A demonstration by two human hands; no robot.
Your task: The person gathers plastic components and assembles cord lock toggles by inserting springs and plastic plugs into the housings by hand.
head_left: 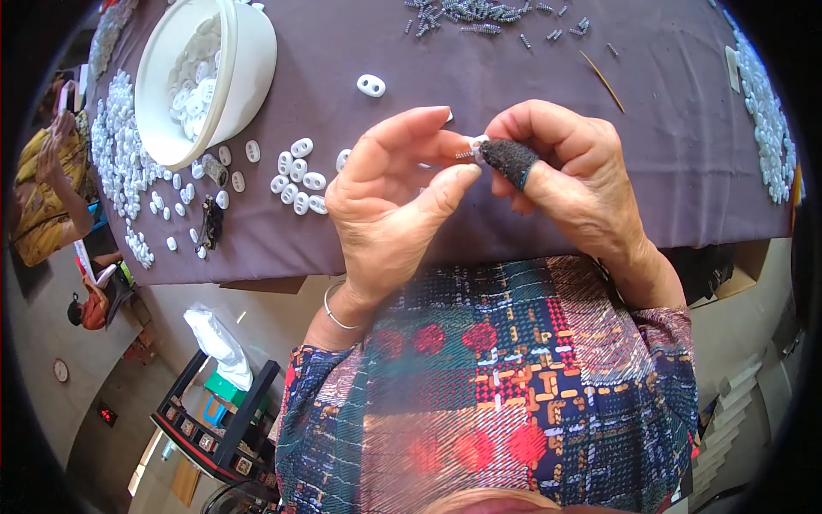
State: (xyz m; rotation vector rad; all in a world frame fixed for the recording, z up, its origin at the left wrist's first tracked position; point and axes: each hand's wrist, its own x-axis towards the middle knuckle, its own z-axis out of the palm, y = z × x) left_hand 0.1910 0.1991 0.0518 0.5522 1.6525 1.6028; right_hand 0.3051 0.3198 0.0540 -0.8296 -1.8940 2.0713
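In front of my chest, both hands meet over a tiny white plastic piece [478, 146] with a metal coil spring [464, 155] sticking out of its left side. My right hand [578, 171] pinches the white piece between its fingers and a thumb wrapped in a dark fabric cover [507, 161]. From the left, my left hand [390, 188] closes thumb and a fingertip around the spring, its index finger stretched above. Part of the white piece is hidden by the fingers. Close to my left hand lies a cluster of white oval two-hole cord locks [298, 170].
A white tub [257, 73] of white pieces leans at the left, beside a heap of small white parts [116, 146]. Loose springs [479, 12] lie at the far edge. A thin brown stick [604, 83] and another white heap [765, 111] are to the right.
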